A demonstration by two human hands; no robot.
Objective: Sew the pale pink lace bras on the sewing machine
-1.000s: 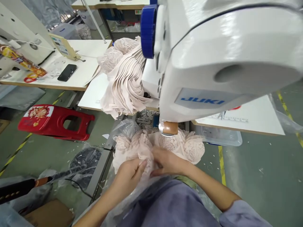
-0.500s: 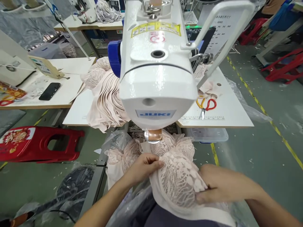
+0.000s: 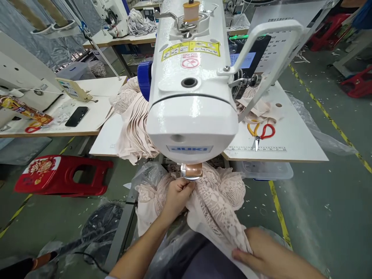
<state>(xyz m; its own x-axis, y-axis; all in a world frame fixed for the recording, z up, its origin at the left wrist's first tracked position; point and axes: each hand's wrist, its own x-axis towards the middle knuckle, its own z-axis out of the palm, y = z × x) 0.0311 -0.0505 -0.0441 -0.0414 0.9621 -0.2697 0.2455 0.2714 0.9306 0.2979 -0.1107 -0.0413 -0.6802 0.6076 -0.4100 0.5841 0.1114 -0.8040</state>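
Observation:
A pale pink lace bra (image 3: 216,209) stretches from under the head of a white sewing machine (image 3: 192,116) down toward my lap. My left hand (image 3: 177,195) pinches its edge just below the machine's needle area, which the machine head hides. Lower right, my right hand (image 3: 255,252) grips the other end, thumb on top and fingers hidden beneath the cloth. Between the hands the lace is drawn out lengthwise in folds. More lace pieces (image 3: 151,197) hang in clear plastic behind my left hand.
A stack of beige fabric pieces (image 3: 136,128) lies left of the machine. Scissors (image 3: 258,133) rest on the right tabletop (image 3: 302,143). A phone (image 3: 77,116) lies on the left table, above a red stool (image 3: 64,174). A clear plastic bin (image 3: 266,170) sits under the right tabletop.
My left hand has moved up to the needle area with the bra's edge. My right hand has moved lower, and the lace cup, rounded before, is now pulled long and folded.

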